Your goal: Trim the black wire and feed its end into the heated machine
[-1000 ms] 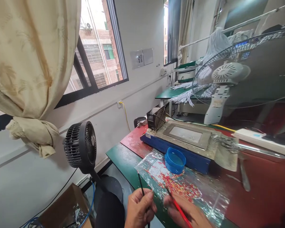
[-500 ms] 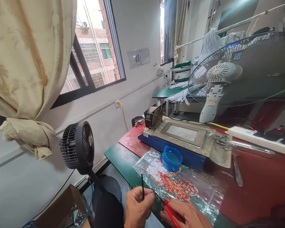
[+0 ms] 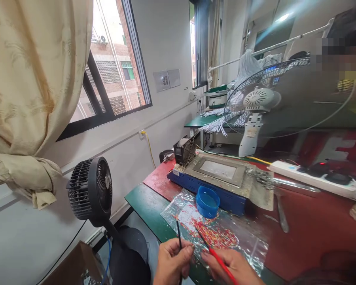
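Observation:
At the bottom edge, my left hand [image 3: 172, 263] pinches a thin black wire [image 3: 178, 234] that stands up between thumb and fingers. Close beside it, my right hand [image 3: 235, 267] grips a red wire [image 3: 216, 254] that slants up to the left. Both hands hover at the near edge of a clear plastic bag [image 3: 243, 241] holding several small red and yellow pieces [image 3: 215, 235]. A blue round cap [image 3: 207, 202] rests on the bag's far side, in front of a blue-sided solder pot [image 3: 219, 178].
A small black fan [image 3: 90, 190] stands left of the green table edge [image 3: 142, 204]. Behind the solder pot are a small grey fan [image 3: 184, 150] and a large desk fan [image 3: 255, 107]. A white power strip [image 3: 311, 178] lies at right. A cardboard box [image 3: 74, 269] sits below left.
The view has swung right, shifting everything left in frame. The red wire tip rose again after dipping low, and my hands stayed close together at the bag's edge.

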{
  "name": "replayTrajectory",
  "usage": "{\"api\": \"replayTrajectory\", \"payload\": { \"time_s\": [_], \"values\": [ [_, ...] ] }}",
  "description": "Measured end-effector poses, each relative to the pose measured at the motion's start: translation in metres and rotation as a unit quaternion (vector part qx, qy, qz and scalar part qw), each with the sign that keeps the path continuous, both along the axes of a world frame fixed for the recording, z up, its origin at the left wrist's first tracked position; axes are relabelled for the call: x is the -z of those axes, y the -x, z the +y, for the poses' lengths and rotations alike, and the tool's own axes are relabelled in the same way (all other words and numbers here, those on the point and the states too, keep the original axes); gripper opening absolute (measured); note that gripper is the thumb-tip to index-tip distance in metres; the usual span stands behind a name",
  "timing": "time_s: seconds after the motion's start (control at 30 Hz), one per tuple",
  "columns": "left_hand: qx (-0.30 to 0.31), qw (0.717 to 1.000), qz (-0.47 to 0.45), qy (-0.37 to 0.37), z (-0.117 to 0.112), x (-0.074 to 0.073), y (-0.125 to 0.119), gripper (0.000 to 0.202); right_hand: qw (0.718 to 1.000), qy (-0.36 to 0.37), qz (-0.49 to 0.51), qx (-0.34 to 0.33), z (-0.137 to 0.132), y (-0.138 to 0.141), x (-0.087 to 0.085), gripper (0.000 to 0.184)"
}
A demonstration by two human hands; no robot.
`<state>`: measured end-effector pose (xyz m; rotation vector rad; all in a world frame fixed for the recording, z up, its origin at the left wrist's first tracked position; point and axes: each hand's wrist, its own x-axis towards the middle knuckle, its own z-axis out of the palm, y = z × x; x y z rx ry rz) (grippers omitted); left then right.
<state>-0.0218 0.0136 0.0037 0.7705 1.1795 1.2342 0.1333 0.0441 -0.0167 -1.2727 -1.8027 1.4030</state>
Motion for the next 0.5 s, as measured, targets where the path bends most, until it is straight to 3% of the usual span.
{"api": "replayTrajectory", "payload": {
  "time_s": [0.13,0.27,0.5],
  "values": [
    [0.052,0.998,-0.047,0.006,-0.007,0.010,-0.004,0.044,0.977,0.139,0.159,0.017,-0.004,0.005,-0.001,0.061],
    [0.085,0.995,-0.059,0.006,-0.013,0.007,-0.008,0.040,0.966,0.138,0.217,0.001,-0.010,0.007,-0.005,0.058],
    [0.047,0.997,-0.058,-0.001,-0.013,0.007,-0.011,0.038,0.966,0.149,0.211,-0.011,-0.012,0.006,-0.001,0.055]
  ]
}}
